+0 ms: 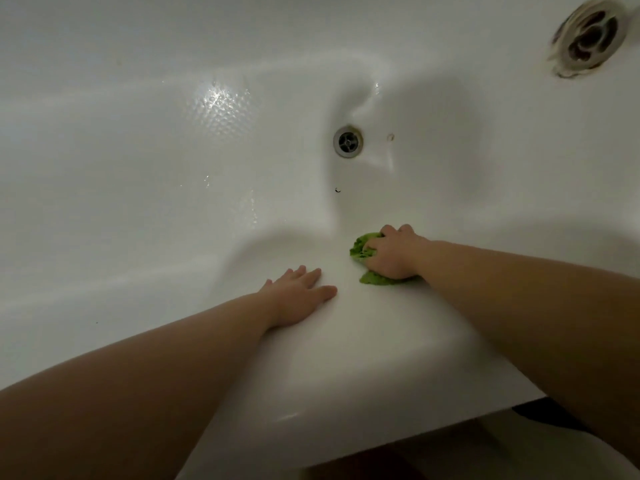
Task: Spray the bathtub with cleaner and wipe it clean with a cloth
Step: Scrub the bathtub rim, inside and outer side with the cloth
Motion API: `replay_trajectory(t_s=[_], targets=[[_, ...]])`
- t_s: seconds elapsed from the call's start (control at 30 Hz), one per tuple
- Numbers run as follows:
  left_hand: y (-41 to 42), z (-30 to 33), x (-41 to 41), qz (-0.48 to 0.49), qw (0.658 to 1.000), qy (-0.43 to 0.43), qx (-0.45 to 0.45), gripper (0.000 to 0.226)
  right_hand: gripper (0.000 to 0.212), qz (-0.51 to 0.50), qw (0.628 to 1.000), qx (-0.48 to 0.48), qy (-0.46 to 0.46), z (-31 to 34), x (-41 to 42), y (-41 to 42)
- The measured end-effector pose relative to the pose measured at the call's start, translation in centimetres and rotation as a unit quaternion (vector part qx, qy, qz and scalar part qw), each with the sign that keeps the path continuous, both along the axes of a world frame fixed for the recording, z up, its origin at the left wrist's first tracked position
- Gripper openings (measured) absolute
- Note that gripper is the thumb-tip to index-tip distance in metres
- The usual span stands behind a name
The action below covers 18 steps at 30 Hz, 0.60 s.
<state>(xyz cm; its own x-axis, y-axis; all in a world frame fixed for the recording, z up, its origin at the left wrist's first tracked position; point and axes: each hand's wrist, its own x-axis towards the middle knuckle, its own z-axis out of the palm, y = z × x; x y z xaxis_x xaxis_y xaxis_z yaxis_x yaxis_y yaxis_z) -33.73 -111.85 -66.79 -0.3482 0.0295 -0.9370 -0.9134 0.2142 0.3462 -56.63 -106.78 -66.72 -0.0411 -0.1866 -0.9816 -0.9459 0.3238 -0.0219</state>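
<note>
The white bathtub (138, 174) fills the head view, its inside wet and glossy in places. My right hand (391, 256) grips a bunched green cloth (360, 249) and holds it against the tub's near inner wall, just below the rim. My left hand (299, 294) lies flat with straight fingers on the tub's near wall, to the left of the cloth. No spray bottle is in view.
The floor drain (348, 141) sits in a hollow at the middle of the tub. A round overflow fitting (588, 34) is on the end wall at the top right. The tub's near rim (381, 420) runs across the bottom, with dark floor beyond.
</note>
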Motion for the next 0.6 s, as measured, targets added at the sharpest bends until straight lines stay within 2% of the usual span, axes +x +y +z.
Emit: replay_trajectory(t_s=[0.13,0.23,0.33,0.4,0.47,0.6], targets=[[-0.3,-1.1,0.5,-0.002,1.0,0.0,-0.006,0.075,0.064,-0.003,0.995,-0.005,-0.096,2.5,-0.1,0.9],[-0.3,-2.0,0.8,0.004,1.0,0.002,-0.012,0.075,0.058,-0.035,0.998,0.011,-0.044,2.5,-2.6,1.0],[-0.4,-2.8,0.8,0.01,1.0,-0.001,-0.02,0.075,0.064,0.02,1.0,0.01,0.002,-0.9,-2.5,-0.4],[-0.4,-3.1,0.8,0.011,1.0,-0.004,-0.019,0.075,0.066,0.017,1.0,-0.01,0.015,-3.0,-0.9,-1.1],[-0.5,-3.5,0.9,0.008,1.0,-0.005,-0.022,0.076,0.063,0.005,1.0,-0.026,-0.017,-3.5,1.2,-1.2],[-0.9,-3.8,1.4,-0.004,1.0,0.002,-0.021,0.074,0.054,-0.032,0.992,-0.022,-0.121,0.5,1.1,0.3]])
